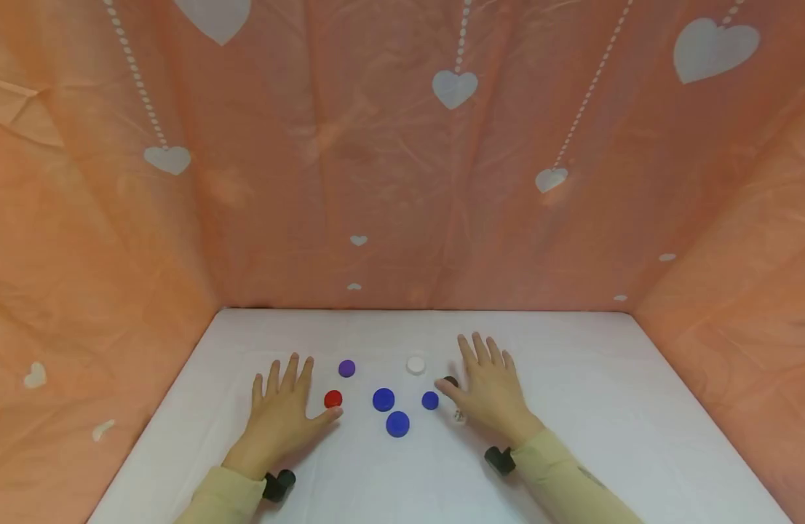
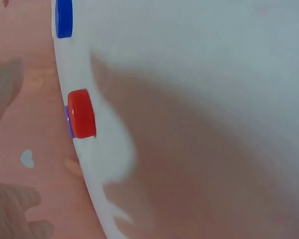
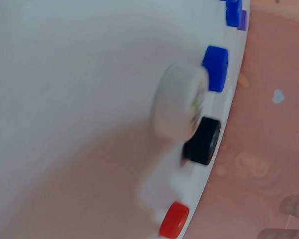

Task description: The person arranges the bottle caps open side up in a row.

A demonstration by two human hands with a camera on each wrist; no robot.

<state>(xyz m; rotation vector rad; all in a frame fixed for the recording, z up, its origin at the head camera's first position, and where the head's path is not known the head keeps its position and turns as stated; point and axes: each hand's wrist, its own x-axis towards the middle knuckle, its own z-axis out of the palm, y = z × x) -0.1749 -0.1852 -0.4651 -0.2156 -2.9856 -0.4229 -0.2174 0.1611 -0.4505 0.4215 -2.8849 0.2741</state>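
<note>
My left hand point(image 1: 281, 411) is held over the white table with its fingers spread, its thumb tip close by a red bottle cap point(image 1: 333, 399). Fingers straight, my right hand point(image 1: 496, 393) hovers on the other side and holds nothing. Partly covered by it are a black cap point(image 1: 451, 380) and a white cap with printed marks point(image 1: 459, 417). A second red cap point(image 3: 174, 220) shows in the right wrist view; the right hand hides it from the head view. Between the hands lie a purple cap point(image 1: 346, 368), a plain white cap point(image 1: 415, 365) and three blue caps point(image 1: 383, 399).
The white tabletop point(image 1: 573, 349) is enclosed at the back and both sides by orange cloth point(image 1: 389, 182) printed with pale hearts. A dark wrist camera point(image 1: 500, 461) sits at the right cuff, another dark camera point(image 1: 279, 485) at the left.
</note>
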